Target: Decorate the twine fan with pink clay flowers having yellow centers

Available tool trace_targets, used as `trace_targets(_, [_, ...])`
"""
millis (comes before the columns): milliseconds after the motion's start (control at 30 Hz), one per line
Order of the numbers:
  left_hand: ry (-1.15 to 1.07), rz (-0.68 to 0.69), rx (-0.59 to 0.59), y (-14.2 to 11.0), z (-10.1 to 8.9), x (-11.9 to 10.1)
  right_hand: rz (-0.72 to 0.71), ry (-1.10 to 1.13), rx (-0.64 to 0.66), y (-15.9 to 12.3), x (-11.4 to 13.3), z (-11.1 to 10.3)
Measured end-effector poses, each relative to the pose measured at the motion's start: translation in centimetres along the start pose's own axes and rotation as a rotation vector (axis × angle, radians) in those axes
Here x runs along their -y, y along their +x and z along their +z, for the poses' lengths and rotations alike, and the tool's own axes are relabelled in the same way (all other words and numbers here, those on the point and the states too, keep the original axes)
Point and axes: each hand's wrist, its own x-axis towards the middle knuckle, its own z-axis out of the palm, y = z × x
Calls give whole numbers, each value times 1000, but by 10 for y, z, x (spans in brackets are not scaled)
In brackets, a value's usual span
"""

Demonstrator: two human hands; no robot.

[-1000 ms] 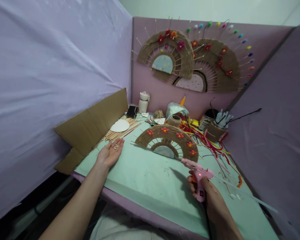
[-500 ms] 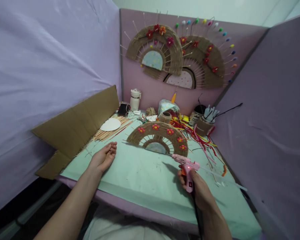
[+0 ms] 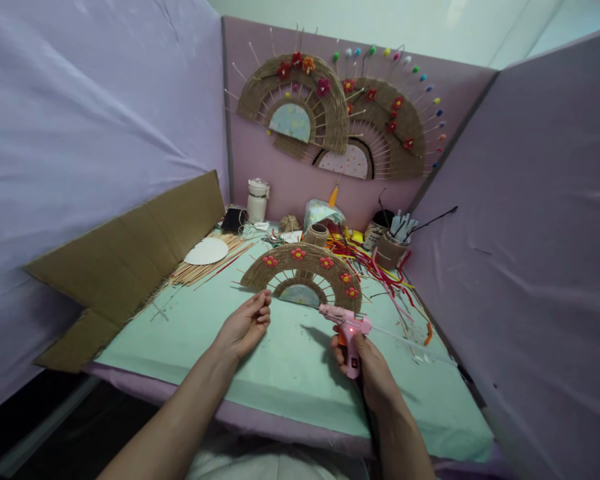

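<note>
My right hand (image 3: pixel 367 363) grips a pink glue gun (image 3: pixel 347 330) by its handle; a red light glows on it and its nozzle points left, close to the right end of a half-round jute fan (image 3: pixel 303 275). The fan lies on the green table mat (image 3: pixel 290 360) and carries small red flowers along its arc. My left hand (image 3: pixel 245 327) hovers palm up just left of the fan's lower edge, fingers loosely curled and apart, holding nothing.
Bamboo sticks (image 3: pixel 205 267) and a white paper half-disc (image 3: pixel 206 251) lie at the left by a cardboard sheet (image 3: pixel 125 247). Red and yellow strips (image 3: pixel 380 270), a twine spool (image 3: pixel 317 235), jars and a cup of tools (image 3: pixel 393 248) crowd the back. Two finished fans (image 3: pixel 330 113) hang on the wall.
My left hand has moved right from the sticks to the fan's lower left edge. The glue gun has come in closer to the fan. My view has shifted.
</note>
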Motion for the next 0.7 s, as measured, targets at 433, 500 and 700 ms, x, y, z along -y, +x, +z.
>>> trace_targets(433, [-39, -54, 136, 8, -4, 19, -221, 24, 149, -4, -16, 25])
trace_targets(500, [-35, -53, 163, 8, -5, 20, -234, -5, 159, -6, -16, 30])
trace_targets(700, [-37, -61, 212, 10, -10, 22, -258, -171, 185, -10, -18, 38])
